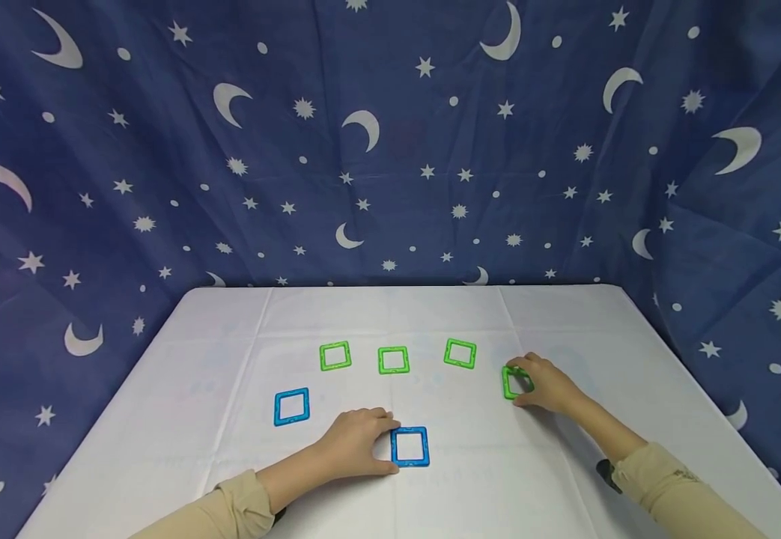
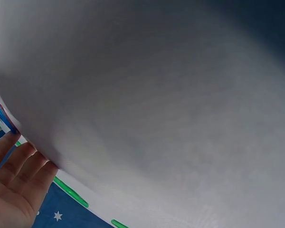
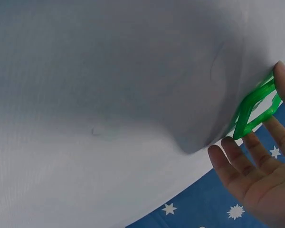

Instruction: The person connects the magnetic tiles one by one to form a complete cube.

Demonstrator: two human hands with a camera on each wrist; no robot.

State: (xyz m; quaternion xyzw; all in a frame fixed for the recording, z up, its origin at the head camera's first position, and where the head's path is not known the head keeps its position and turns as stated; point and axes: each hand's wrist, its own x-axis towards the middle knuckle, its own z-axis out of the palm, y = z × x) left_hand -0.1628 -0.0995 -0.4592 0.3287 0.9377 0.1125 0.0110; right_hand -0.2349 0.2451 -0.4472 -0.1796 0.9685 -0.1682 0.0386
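Observation:
My left hand [image 1: 353, 445] holds a blue square magnetic tile [image 1: 425, 447] with an open centre, near the front middle of the table. Its thumb is at the tile's lower left corner, its forefinger at the upper left one. At the right, my right hand [image 1: 546, 383] grips a green square magnetic tile [image 1: 505, 383] between thumb and fingers. That green tile [image 3: 244, 114] leans at an angle in the right wrist view, partly hidden by the thumb. Only an edge of the blue tile [image 2: 1, 113] shows in the left wrist view.
Another blue tile [image 1: 278, 410] lies left of my left hand. Three green tiles [image 1: 393, 371] lie in a loose row farther back on the white-covered table [image 1: 228, 449]. A blue curtain [image 1: 403, 187] with moons and stars hangs behind the table and along its sides.

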